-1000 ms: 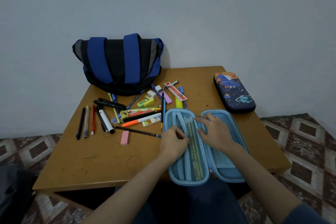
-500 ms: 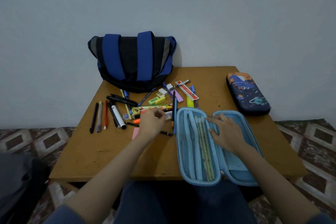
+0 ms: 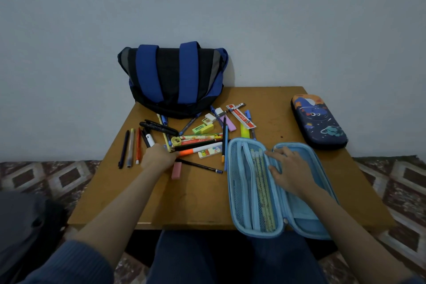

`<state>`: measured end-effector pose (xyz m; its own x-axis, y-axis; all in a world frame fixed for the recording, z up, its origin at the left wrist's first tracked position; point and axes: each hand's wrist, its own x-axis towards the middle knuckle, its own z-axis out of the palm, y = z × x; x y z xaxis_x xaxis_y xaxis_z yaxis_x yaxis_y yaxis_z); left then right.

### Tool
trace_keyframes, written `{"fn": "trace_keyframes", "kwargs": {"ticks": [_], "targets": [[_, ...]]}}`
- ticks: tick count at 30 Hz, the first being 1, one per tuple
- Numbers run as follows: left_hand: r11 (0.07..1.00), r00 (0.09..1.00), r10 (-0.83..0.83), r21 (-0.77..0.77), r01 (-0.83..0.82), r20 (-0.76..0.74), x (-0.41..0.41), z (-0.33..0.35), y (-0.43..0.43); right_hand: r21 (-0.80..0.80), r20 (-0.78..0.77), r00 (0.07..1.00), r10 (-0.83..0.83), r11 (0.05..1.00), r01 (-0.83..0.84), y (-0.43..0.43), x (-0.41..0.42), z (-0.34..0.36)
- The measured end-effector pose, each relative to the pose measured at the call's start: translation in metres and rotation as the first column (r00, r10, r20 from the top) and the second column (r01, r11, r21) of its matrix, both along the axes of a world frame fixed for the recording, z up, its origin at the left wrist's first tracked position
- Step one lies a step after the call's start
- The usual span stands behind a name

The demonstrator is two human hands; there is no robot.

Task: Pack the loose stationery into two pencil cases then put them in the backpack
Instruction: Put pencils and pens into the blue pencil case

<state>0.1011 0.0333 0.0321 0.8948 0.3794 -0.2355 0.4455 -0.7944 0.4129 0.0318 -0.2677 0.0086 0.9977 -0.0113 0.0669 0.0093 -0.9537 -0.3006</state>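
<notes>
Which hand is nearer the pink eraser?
Left. The left hand is just up-left of the pink eraser; the right hand rests on the open blue pencil case, far off to the eraser's right.

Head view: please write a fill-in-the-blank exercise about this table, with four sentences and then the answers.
1. Under the right hand, the light blue pencil case lies ____, with yellow pencils under its mesh.
2. The dark pencil case with the space print is ____, not open.
3. The eraser beside the left hand is ____ in colour.
4. The black backpack shows two ____ straps.

Answers: open; closed; pink; blue.
</notes>
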Motion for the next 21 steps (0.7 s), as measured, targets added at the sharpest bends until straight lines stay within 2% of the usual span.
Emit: {"fn": "trace_keyframes", "kwargs": {"ticks": [14, 21], "targets": [[0.973, 0.999, 0.037, -0.228, -0.037, -0.006, 0.0073, -0.0022, -0.0041, -0.001, -0.002, 1.000, -0.002, 1.000, 0.002, 0.0004, -0.0011, 0.0009], [0.915, 0.990, 0.144, -0.381, -0.133, 0.002, 0.0062, -0.0027, -0.0014, 0.022, 0.014, 1.000, -0.002, 1.000, 0.001, 0.0010, -0.0019, -0.0001]]}}
